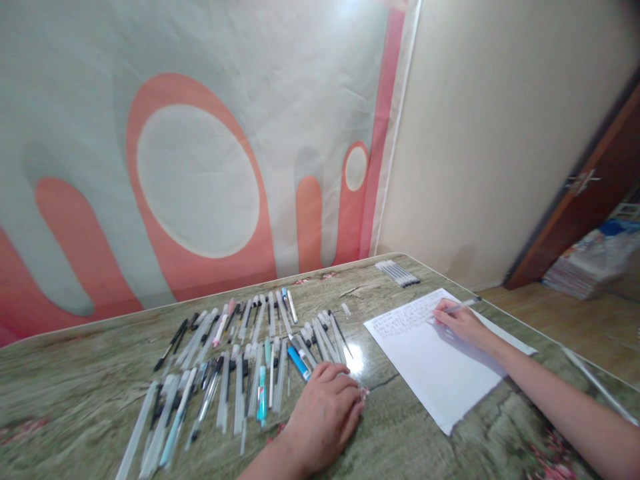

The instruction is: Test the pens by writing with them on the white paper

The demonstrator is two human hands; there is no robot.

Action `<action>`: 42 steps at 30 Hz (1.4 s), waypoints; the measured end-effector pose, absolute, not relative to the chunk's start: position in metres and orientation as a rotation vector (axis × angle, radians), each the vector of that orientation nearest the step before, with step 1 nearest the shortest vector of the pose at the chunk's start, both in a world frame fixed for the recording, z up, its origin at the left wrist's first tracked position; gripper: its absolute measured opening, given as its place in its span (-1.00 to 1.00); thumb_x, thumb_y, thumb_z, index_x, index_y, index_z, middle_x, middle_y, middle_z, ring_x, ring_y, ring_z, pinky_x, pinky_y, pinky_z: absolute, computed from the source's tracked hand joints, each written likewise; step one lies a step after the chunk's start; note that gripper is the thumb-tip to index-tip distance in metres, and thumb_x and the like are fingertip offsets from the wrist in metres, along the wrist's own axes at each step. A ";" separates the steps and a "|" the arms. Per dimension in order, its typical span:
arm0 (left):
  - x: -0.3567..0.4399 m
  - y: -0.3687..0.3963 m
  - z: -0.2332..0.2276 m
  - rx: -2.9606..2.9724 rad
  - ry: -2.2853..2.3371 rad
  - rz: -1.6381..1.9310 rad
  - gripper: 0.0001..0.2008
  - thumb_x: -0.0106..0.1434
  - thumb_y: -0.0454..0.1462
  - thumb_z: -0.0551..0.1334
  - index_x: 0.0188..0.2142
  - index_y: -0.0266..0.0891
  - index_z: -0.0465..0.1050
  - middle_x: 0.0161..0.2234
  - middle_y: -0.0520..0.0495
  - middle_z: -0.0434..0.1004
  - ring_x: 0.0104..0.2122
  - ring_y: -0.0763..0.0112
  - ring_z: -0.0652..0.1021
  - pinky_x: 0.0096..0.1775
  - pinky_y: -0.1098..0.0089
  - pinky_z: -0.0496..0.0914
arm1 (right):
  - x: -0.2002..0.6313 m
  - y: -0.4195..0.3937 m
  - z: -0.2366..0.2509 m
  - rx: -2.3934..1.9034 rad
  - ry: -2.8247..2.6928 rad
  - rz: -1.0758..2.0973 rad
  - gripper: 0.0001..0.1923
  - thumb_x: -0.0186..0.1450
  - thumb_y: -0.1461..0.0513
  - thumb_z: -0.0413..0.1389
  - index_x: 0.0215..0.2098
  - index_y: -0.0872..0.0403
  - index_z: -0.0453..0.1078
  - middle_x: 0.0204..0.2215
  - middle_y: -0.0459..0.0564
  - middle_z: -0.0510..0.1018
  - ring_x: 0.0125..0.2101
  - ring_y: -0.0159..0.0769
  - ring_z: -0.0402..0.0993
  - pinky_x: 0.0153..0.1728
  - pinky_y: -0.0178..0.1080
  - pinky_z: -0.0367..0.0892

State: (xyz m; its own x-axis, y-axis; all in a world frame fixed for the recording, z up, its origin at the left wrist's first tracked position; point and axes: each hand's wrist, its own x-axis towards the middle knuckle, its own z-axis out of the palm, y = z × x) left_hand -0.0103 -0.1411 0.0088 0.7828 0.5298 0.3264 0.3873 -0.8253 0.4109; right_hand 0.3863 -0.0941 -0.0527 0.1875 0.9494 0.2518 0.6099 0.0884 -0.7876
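Note:
My right hand [457, 320] pinches a pen [463, 305] with a clear barrel, its tip end down on a white sheet of paper [425, 367]. Rows of small handwriting cover the upper part of the sheet; the words are too small to read. On the table to the left, my left hand [327, 413] lies palm down with its fingers loosely laid out and nothing visible in it. A blue marker [299, 362] lies just beyond its fingertips. What is under the palm is hidden.
Many pens and clear pen caps lie in rough rows on the green marble-patterned table [75, 393], including a turquoise pen [263, 393]. A neat row of pens [397, 273] sits near the far right corner. A thin white rod [597, 383] lies along the right edge.

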 end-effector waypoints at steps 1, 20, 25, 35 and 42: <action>-0.010 -0.141 0.009 2.655 0.703 0.623 -0.78 0.23 -0.30 0.02 -0.23 -0.17 0.42 -0.31 -0.08 0.49 -0.13 0.26 0.36 -0.05 0.19 0.14 | 0.387 -0.094 -0.053 -1.614 -1.518 0.501 -0.77 0.13 0.12 0.07 -0.60 0.07 0.28 -0.65 -0.13 0.34 -0.59 -0.38 0.24 -0.49 -0.27 0.15; -0.008 -0.142 0.006 2.726 0.724 0.650 -0.80 0.24 -0.31 0.02 -0.25 -0.18 0.41 -0.32 -0.04 0.49 -0.15 0.30 0.38 -0.07 0.20 0.19 | 0.389 -0.093 -0.056 -1.611 -1.525 0.468 -0.75 0.13 0.11 0.05 -0.61 0.07 0.27 -0.64 -0.12 0.34 -0.57 -0.38 0.25 -0.49 -0.29 0.17; -0.009 -0.141 0.006 2.712 0.712 0.610 -0.79 0.25 -0.30 0.00 -0.25 -0.17 0.40 -0.31 -0.04 0.48 -0.14 0.29 0.36 -0.06 0.19 0.17 | 0.388 -0.094 -0.056 -1.616 -1.505 0.505 -0.77 0.13 0.11 0.06 -0.59 0.07 0.27 -0.65 -0.13 0.34 -0.59 -0.40 0.24 -0.53 -0.32 0.16; -0.009 -0.141 0.005 2.699 0.728 0.570 -0.78 0.26 -0.29 -0.02 -0.24 -0.17 0.39 -0.28 -0.01 0.47 -0.13 0.30 0.34 -0.05 0.19 0.14 | 0.383 -0.097 -0.052 -1.625 -1.456 0.501 -0.83 0.09 0.17 0.04 -0.60 0.07 0.24 -0.70 -0.18 0.27 -0.66 -0.45 0.16 -0.64 -0.37 0.06; -0.011 -0.142 0.003 2.701 0.740 0.602 -0.78 0.25 -0.29 -0.01 -0.26 -0.17 0.40 -0.31 -0.04 0.48 -0.13 0.30 0.34 -0.05 0.21 0.14 | 0.381 -0.098 -0.046 -1.609 -1.412 0.475 -0.74 0.14 0.07 0.04 -0.58 0.06 0.26 -0.69 -0.17 0.27 -0.63 -0.43 0.19 -0.57 -0.34 0.15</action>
